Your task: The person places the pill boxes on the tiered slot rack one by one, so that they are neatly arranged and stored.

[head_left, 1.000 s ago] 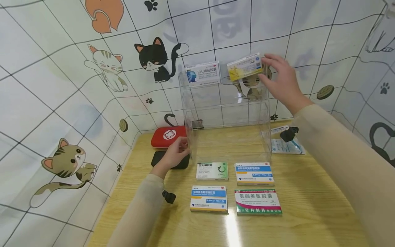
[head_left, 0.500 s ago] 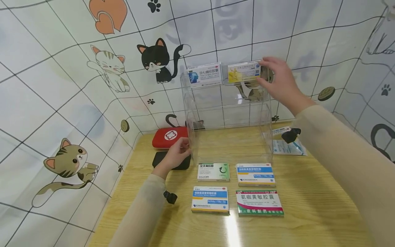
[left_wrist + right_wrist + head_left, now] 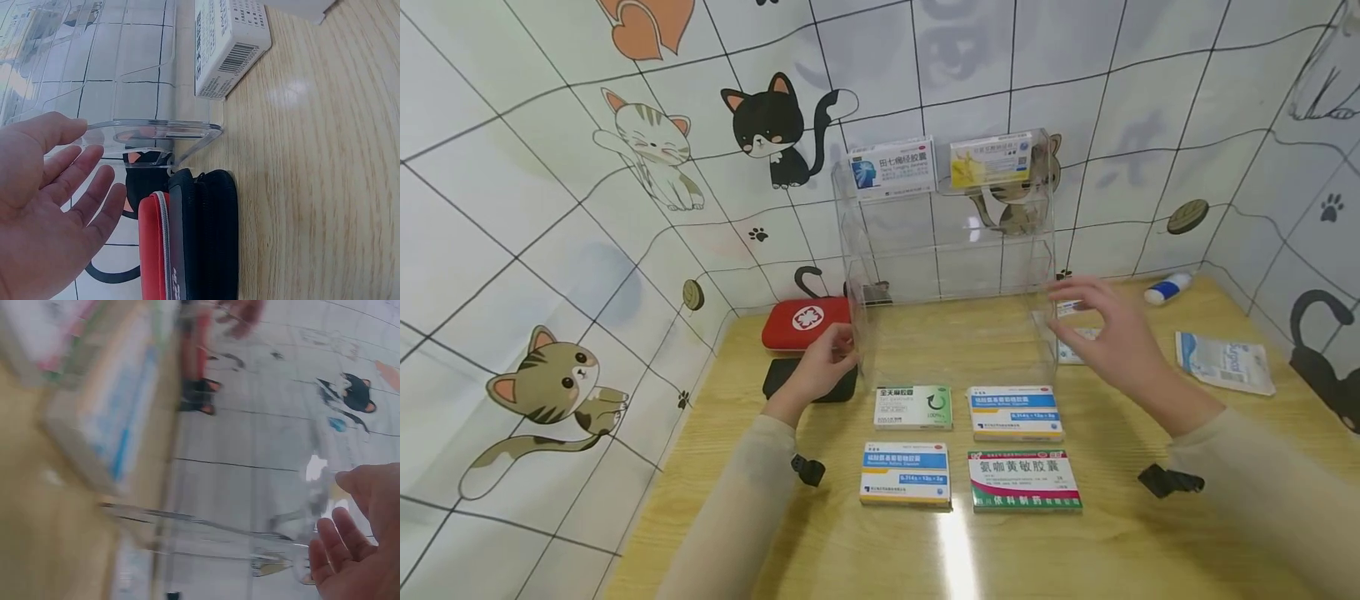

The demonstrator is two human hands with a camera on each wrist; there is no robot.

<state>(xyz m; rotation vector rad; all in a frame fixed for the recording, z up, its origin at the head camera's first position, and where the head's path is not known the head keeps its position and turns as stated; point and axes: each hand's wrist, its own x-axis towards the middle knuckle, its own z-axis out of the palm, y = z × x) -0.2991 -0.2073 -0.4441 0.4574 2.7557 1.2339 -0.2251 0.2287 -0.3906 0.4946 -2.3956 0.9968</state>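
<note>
Nearest to me, four medicine boxes lie flat in two rows on the wooden surface (image 3: 1150, 550): a blue-and-white box (image 3: 906, 475) beside a red-and-green box (image 3: 1024, 481) in the front row, and behind them a green-and-white box (image 3: 913, 407) beside another blue-banded box (image 3: 1016, 413).

My right hand (image 3: 1112, 342) hovers above the surface just behind that blue-banded box, at the lower right front corner of the clear acrylic rack (image 3: 951, 275). Its grip is wide, fingers spread and relaxed, holding nothing; from the right wrist view, which is blurred, I cannot tell whether the fingertips touch the rack's edge.

My left hand (image 3: 820, 367) is at the rack's lower left front corner. In the left wrist view the palm is open, fingers straight, with the thumb laid along the rack's curved clear edge (image 3: 156, 128); the grip closes on nothing. Just under and beside this hand lie a black pouch (image 3: 790, 379) and, behind it, a red first-aid pouch (image 3: 801, 321), the two touching.

To the right, well apart from the hands, a white sachet (image 3: 1225, 362) lies flat, and a small white-and-blue tube (image 3: 1167, 288) sits near the wall.

Farthest up, on the rack's top tier, two boxes stand side by side: a white-and-blue box (image 3: 892, 168) on the left and the yellow box (image 3: 990, 160) on the right, both facing me against the cat-patterned wall (image 3: 550, 208).
</note>
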